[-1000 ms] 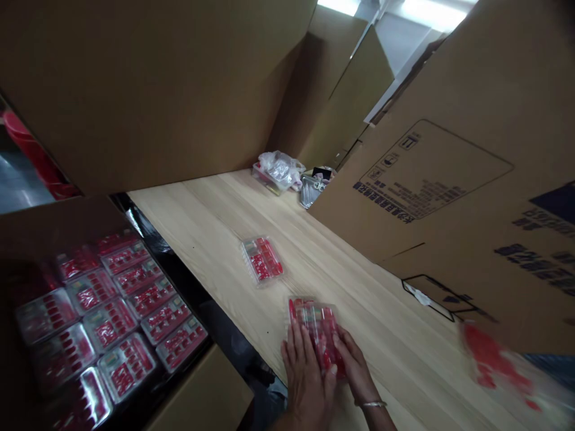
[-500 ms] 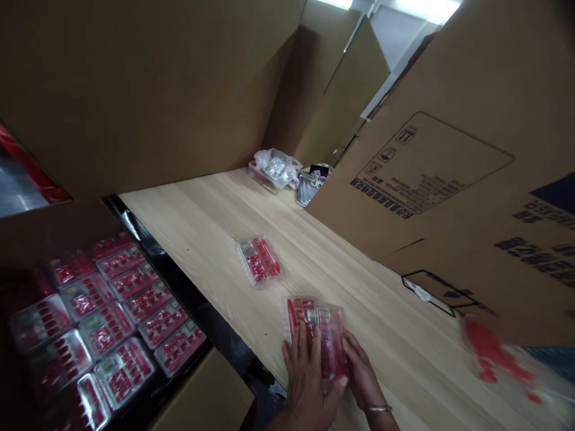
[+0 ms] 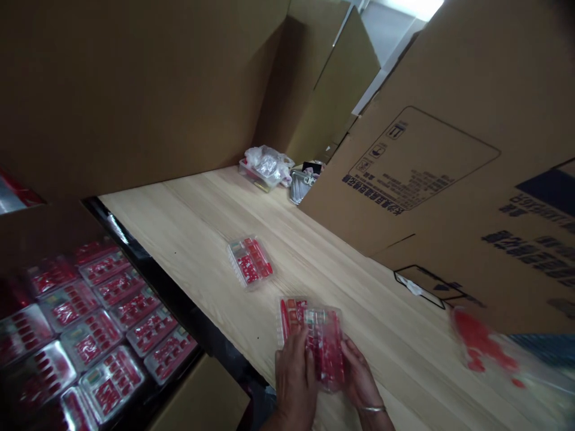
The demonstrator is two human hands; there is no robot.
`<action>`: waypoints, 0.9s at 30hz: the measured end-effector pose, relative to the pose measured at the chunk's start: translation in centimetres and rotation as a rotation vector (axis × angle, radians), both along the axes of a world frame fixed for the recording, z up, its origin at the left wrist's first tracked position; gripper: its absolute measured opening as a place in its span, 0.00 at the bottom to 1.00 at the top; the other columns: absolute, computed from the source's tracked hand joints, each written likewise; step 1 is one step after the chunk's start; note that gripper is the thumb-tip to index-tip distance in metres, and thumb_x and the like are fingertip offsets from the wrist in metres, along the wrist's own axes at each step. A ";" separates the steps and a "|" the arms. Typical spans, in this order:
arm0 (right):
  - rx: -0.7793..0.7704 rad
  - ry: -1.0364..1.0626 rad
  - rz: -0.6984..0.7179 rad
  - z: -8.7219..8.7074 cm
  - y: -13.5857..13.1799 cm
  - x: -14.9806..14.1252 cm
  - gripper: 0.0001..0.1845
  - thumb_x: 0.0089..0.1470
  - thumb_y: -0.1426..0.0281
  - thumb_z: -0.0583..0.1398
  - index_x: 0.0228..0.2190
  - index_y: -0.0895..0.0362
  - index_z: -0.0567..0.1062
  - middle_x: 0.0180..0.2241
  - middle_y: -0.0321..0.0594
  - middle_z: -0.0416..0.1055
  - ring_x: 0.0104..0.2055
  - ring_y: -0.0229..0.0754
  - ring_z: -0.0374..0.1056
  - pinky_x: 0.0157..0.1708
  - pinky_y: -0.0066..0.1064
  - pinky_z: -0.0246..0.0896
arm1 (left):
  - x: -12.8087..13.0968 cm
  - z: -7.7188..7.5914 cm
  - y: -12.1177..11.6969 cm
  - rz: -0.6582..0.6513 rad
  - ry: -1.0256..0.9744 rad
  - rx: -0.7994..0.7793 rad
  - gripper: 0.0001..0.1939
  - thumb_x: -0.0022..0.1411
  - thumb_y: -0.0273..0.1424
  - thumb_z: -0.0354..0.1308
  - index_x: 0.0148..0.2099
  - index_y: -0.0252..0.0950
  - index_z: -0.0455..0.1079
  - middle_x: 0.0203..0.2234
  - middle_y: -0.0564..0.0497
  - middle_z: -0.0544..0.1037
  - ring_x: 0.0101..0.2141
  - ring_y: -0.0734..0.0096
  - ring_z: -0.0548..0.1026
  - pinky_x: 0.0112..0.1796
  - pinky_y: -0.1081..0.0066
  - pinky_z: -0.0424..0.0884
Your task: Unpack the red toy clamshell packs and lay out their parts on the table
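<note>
My left hand and my right hand are both closed round a clear plastic pack of red press-on nails, gripping it by its two long sides just above the light wooden table. A similar pack lies under its far end on the table. A bangle is on my right wrist. Another single nail pack lies flat on the table a little farther away, apart from my hands.
An open carton at lower left holds several rows of the same red nail packs. Tall cardboard boxes wall the table on the right and behind. A plastic bag and small tray sit at the far end. A blurred red heap lies at right.
The view has drifted so everything sits slightly left and lower. My hands have shifted their hold along the pack's sides and lifted it a little off the one beneath.
</note>
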State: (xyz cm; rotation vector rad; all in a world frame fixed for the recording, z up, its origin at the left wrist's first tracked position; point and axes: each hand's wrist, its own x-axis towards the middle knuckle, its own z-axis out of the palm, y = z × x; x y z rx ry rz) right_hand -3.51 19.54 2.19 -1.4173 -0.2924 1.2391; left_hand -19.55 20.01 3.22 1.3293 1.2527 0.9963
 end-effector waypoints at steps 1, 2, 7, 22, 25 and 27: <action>0.007 0.000 0.012 -0.1 0.0 0.1 0.26 0.32 0.61 0.73 0.37 0.54 0.78 0.38 0.41 0.78 0.40 0.51 0.74 0.43 0.42 0.69 | 0.2 0.1 0.2 0.021 -0.079 -0.026 0.22 0.64 0.32 0.45 0.60 0.37 0.62 0.57 0.41 0.69 0.57 0.58 0.65 0.56 0.55 0.60; 0.011 -0.002 0.021 -0.1 -0.1 0.2 0.26 0.33 0.60 0.73 0.37 0.54 0.78 0.39 0.41 0.78 0.41 0.51 0.74 0.43 0.42 0.69 | 0.4 0.1 0.5 0.031 -0.170 -0.061 0.24 0.64 0.34 0.46 0.61 0.36 0.59 0.55 0.40 0.70 0.56 0.60 0.67 0.55 0.58 0.61; 0.005 0.015 -0.006 -0.3 -0.1 0.5 0.26 0.32 0.60 0.73 0.36 0.53 0.78 0.38 0.39 0.78 0.41 0.51 0.74 0.43 0.42 0.70 | 1.2 -0.4 1.8 0.043 -0.505 -0.331 0.35 0.55 0.35 0.56 0.64 0.36 0.52 0.34 0.49 0.79 0.35 0.67 0.76 0.39 0.69 0.70; 0.009 0.026 -0.093 -1.6 -0.6 1.7 0.25 0.32 0.57 0.72 0.35 0.52 0.79 0.37 0.38 0.78 0.37 0.46 0.74 0.41 0.38 0.71 | 1.7 -0.4 2.4 0.147 -0.656 -0.429 0.31 0.46 0.38 0.63 0.53 0.37 0.66 0.39 0.47 0.79 0.41 0.64 0.76 0.43 0.69 0.70; -0.053 -0.102 -0.033 -0.7 -0.1 1.0 0.30 0.30 0.55 0.73 0.38 0.51 0.78 0.45 0.40 0.76 0.49 0.50 0.70 0.49 0.40 0.67 | 1.6 -0.5 2.4 0.160 -0.648 -0.403 0.30 0.46 0.40 0.64 0.52 0.36 0.66 0.41 0.46 0.78 0.42 0.63 0.75 0.46 0.68 0.69; -0.098 -0.198 -0.009 0.1 0.0 0.5 0.31 0.28 0.53 0.72 0.37 0.51 0.79 0.47 0.39 0.74 0.55 0.52 0.65 0.55 0.40 0.61 | 1.3 -0.1 2.1 0.107 -0.659 -0.380 0.30 0.49 0.40 0.62 0.53 0.36 0.64 0.40 0.46 0.78 0.41 0.63 0.75 0.46 0.67 0.69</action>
